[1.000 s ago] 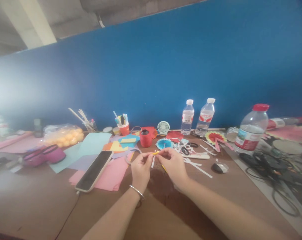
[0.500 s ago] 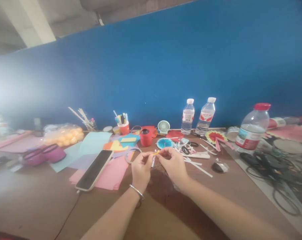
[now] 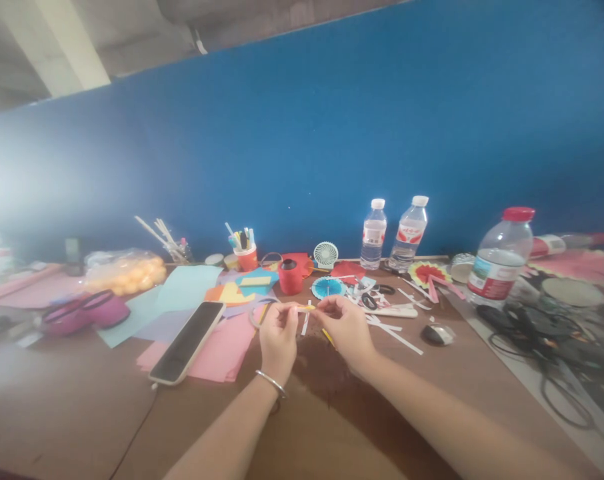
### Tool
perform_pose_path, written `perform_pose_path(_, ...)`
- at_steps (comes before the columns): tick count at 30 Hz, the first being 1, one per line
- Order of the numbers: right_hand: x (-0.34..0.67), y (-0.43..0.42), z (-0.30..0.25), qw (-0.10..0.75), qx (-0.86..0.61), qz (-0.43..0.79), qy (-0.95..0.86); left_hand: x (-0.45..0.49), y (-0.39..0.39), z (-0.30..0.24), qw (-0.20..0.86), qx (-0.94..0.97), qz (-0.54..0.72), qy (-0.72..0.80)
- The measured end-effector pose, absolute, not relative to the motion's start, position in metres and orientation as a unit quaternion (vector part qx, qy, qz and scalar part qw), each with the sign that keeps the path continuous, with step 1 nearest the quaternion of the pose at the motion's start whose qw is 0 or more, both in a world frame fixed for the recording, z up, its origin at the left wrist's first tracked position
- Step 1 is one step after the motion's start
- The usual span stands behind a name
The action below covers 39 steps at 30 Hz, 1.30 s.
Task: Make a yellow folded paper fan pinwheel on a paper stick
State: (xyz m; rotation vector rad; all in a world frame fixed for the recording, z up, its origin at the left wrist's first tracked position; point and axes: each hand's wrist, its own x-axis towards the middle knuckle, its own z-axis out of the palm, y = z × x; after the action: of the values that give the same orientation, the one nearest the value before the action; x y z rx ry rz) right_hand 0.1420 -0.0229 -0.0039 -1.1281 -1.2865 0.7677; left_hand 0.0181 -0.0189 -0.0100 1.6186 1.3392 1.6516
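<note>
My left hand and my right hand meet above the brown table, both pinching a small yellow paper strip between their fingertips. A silver bracelet sits on my left wrist. Just beyond the hands lie white paper strips, a blue paper fan disc and black scissors. A phone rests on pink paper to the left of my left hand.
A red cup, a pen cup, a small white fan and two water bottles stand by the blue wall. A larger bottle, black cables and a mouse lie at right. A purple pouch sits left.
The hands stay together on the yellow strip; the fingers shifted slightly and the strip now shows a little more between them. The view drifted slightly.
</note>
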Motion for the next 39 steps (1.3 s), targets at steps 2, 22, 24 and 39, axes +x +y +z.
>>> perform_pose_path(2,0.142,-0.02,-0.007,0.596,-0.471,0.349,-0.549,0.018,-0.019,-0.009,0.229,0.588,0.601,0.49)
perform_pose_path(22,0.142,-0.023,0.0,0.611,-0.457,0.337,-0.552,0.02,-0.019,-0.006,0.278,0.563,0.636,0.449)
perform_pose_path(24,0.142,-0.023,0.001,0.613,-0.454,0.335,-0.554,0.021,-0.019,-0.005,0.287,0.558,0.64,0.443)
perform_pose_path(39,0.142,-0.025,0.001,0.63,-0.449,0.318,-0.547,0.02,-0.018,-0.008,0.287,0.57,0.647,0.418)
